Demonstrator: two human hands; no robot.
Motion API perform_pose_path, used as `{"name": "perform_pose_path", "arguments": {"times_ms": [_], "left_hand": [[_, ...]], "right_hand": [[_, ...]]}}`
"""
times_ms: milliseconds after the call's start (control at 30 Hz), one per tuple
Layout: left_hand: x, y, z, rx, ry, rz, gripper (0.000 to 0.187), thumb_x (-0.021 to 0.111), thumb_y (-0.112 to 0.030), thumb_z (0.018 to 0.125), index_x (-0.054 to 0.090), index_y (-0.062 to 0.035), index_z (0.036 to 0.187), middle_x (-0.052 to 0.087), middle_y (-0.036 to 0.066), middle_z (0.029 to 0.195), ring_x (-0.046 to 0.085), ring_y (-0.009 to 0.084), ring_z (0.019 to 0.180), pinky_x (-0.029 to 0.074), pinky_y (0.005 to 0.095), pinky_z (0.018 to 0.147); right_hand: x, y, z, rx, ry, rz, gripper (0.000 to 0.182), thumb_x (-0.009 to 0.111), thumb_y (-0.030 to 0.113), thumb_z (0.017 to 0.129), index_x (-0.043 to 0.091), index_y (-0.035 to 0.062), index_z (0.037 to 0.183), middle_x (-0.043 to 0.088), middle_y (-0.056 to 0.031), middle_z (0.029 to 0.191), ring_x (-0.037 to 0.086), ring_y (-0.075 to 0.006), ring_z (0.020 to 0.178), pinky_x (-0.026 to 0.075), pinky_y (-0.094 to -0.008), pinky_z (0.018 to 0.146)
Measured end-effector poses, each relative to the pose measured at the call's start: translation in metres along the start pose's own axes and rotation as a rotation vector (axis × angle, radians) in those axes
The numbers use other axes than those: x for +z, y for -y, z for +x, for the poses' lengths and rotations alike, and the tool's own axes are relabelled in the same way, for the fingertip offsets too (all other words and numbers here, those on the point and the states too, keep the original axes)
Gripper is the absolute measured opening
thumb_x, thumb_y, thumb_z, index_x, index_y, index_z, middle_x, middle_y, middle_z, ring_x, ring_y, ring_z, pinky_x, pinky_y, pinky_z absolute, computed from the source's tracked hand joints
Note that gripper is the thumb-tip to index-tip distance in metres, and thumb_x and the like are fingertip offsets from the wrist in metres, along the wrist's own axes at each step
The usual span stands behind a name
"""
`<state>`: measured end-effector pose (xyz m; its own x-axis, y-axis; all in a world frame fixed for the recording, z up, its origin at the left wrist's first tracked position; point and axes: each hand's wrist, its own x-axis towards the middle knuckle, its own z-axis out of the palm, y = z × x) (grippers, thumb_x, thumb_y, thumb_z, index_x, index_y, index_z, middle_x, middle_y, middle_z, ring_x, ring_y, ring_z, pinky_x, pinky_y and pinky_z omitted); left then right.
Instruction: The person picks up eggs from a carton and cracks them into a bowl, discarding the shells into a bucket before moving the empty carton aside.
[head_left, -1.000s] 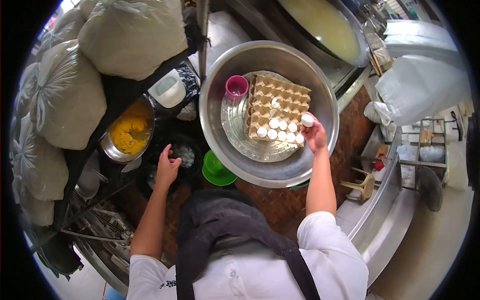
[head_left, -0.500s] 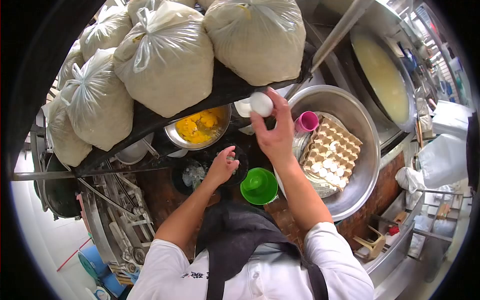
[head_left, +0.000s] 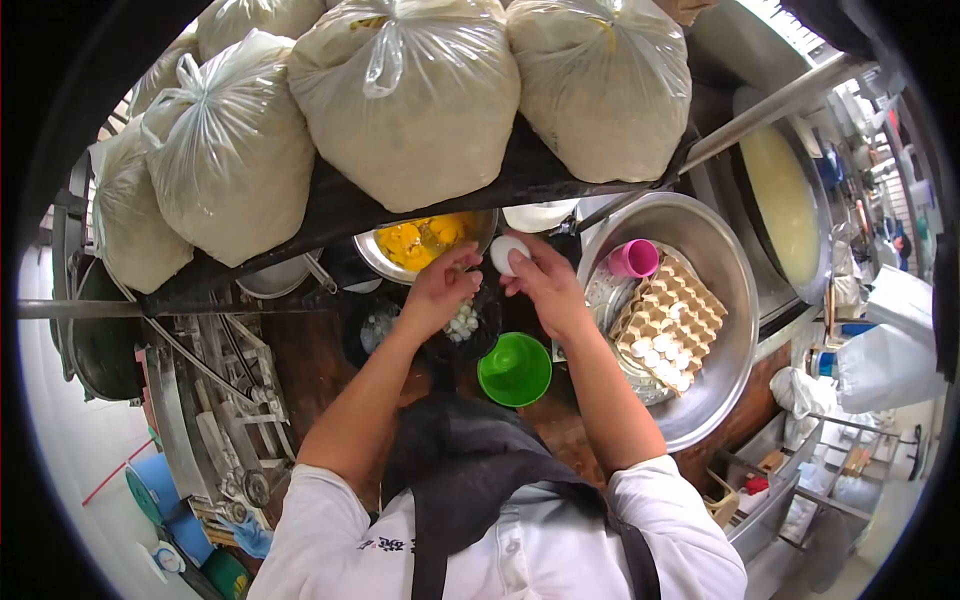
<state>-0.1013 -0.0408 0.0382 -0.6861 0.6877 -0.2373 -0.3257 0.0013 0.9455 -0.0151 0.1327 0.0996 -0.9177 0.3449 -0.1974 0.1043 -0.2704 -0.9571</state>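
A white egg [head_left: 509, 256] is held in the fingers of my right hand [head_left: 548, 292], just right of the metal bowl's rim. Close to its left, my left hand [head_left: 436, 296] has its fingers curled; what they hold, if anything, I cannot make out. Behind the hands, partly under the shelf, the metal bowl [head_left: 376, 262] holds yellow yolks [head_left: 412, 240] and clear egg white. Below my left hand, a black container [head_left: 478, 348] has pale eggshells [head_left: 462, 324] in it. A green bowl [head_left: 515, 370] stands nearer my apron.
A large steel basin [head_left: 735, 380] on the right holds egg trays [head_left: 675, 315] with several eggs and a pink cup [head_left: 634, 259]. Overhead, a dark shelf [head_left: 340, 215] carries full plastic bags [head_left: 405, 110]. A wide pan of pale liquid [head_left: 785, 200] stands at the far right.
My right hand has brought the egg down and nearer my left hand. My left hand has risen toward the bowl, uncovering eggshells in the black container. The camera view has shifted.
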Motion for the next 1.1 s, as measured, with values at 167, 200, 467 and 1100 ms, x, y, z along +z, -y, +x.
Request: {"name": "perform_pose_path", "arguments": {"times_ms": [167, 200, 467, 1100], "left_hand": [[-0.029, -0.015, 0.019, -0.006, 0.161, 0.169, 0.046, 0.068, -0.013, 0.090, 0.054, 0.0014, 0.131, 0.067, 0.006, 0.100, 0.063, 0.0124, 0.084, 0.051, 0.0264, 0.076], [-0.031, -0.020, 0.022, 0.008, 0.154, 0.238, 0.045, 0.069, -0.013, 0.090, 0.055, 0.0018, 0.130, 0.067, 0.006, 0.098, 0.063, 0.0127, 0.083, 0.051, 0.0264, 0.076], [-0.054, -0.012, 0.041, 0.140, -0.153, 0.671, 0.044, 0.071, -0.017, 0.082, 0.061, -0.0001, 0.122, 0.072, 0.013, 0.093, 0.071, 0.0204, 0.086, 0.054, 0.0340, 0.078], [-0.099, 0.049, 0.090, 0.505, -0.428, 1.152, 0.029, 0.066, -0.021, 0.085, 0.063, -0.0029, 0.108, 0.067, 0.019, 0.100, 0.064, 0.0363, 0.094, 0.051, 0.0442, 0.087]], "right_hand": [[0.022, -0.026, 0.016, 0.257, 0.054, 0.094, 0.054, 0.060, 0.022, 0.098, 0.041, -0.0019, 0.143, 0.063, -0.0119, 0.104, 0.064, -0.0145, 0.076, 0.055, -0.0277, 0.065], [0.024, -0.028, 0.020, 0.240, 0.093, 0.076, 0.054, 0.060, 0.022, 0.098, 0.041, -0.0023, 0.143, 0.063, -0.0124, 0.105, 0.064, -0.0143, 0.078, 0.055, -0.0276, 0.066], [0.032, -0.079, 0.072, -0.316, 0.159, -0.799, 0.057, 0.067, 0.010, 0.081, 0.050, -0.0027, 0.134, 0.066, -0.0223, 0.109, 0.066, -0.0372, 0.095, 0.053, -0.0411, 0.082], [0.046, -0.104, 0.129, -0.488, 0.034, -1.141, 0.033, 0.064, 0.007, 0.079, 0.064, 0.0010, 0.111, 0.065, -0.0221, 0.113, 0.057, -0.0398, 0.111, 0.044, -0.0467, 0.097]]}}
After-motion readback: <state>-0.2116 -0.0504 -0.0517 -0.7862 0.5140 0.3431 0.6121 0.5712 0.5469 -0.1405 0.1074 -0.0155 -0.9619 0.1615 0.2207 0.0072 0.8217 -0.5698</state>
